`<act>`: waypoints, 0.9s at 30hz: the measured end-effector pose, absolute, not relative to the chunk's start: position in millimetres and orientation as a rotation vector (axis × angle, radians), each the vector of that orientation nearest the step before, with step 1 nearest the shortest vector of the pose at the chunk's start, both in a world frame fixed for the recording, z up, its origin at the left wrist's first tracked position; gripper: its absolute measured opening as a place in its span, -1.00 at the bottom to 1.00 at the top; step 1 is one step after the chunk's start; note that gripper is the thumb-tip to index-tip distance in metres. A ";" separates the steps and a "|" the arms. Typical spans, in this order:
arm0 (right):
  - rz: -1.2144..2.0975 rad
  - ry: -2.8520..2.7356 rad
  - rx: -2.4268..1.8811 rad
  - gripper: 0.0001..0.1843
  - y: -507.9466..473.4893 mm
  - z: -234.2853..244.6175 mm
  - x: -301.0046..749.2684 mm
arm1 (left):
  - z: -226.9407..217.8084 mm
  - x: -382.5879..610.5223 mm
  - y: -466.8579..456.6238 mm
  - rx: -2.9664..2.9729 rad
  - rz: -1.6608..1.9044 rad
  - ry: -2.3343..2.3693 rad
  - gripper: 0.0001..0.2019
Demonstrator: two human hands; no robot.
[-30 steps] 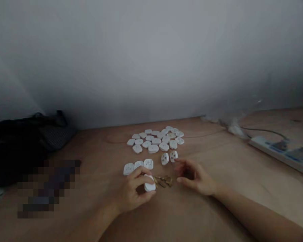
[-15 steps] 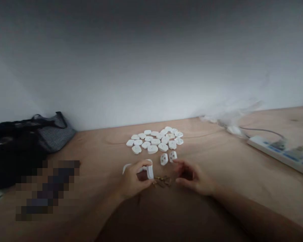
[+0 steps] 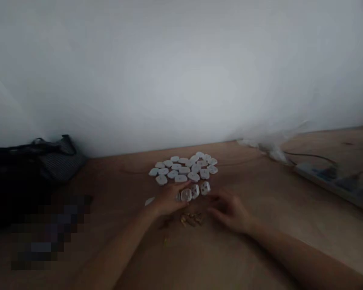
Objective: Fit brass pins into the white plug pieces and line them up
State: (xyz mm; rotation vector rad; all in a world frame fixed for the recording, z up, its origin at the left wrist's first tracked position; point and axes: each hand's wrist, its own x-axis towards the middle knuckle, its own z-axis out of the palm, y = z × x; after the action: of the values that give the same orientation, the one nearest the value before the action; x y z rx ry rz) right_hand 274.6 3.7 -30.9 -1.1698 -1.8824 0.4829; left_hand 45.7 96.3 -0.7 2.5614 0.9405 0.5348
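My left hand [image 3: 167, 200] lies flat and reaches forward over the wooden table [image 3: 269, 193]. Its fingertips meet a white plug casing [image 3: 186, 195], and a second white piece [image 3: 178, 197] is partly under them. Two more casings [image 3: 200, 189] stand just to the right. Behind them lies a heap of several white casings [image 3: 183, 169]. My right hand [image 3: 228, 211] rests loosely curled, holding nothing, right next to a small pile of brass pins [image 3: 191, 219]. My left hand hides the casings that lay at the left, apart from one white edge [image 3: 149, 201].
A black bag [image 3: 15, 173] and a grey striped bag [image 3: 60, 165] sit at the far left, above a pixelated patch [image 3: 51, 229]. A white power strip [image 3: 329, 177] with a cable and crumpled clear plastic [image 3: 270, 149] lie at the right, against a white wall [image 3: 181, 72].
My left hand has moved forward from above the brass pins, and the white casing it held now lies by the other casings. My right hand has barely moved.
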 end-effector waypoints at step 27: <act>0.339 -2.121 -1.149 -0.44 75.9 -19.2 265.5 | -12.5 -24.0 40.6 2.730 0.400 1.277 -0.61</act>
State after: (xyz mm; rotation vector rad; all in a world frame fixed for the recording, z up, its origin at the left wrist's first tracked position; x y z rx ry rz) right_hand 265.5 75.9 -19.2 -1.1494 -2.1213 0.3386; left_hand -24.0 40.6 -12.5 2.7295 1.2771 0.3996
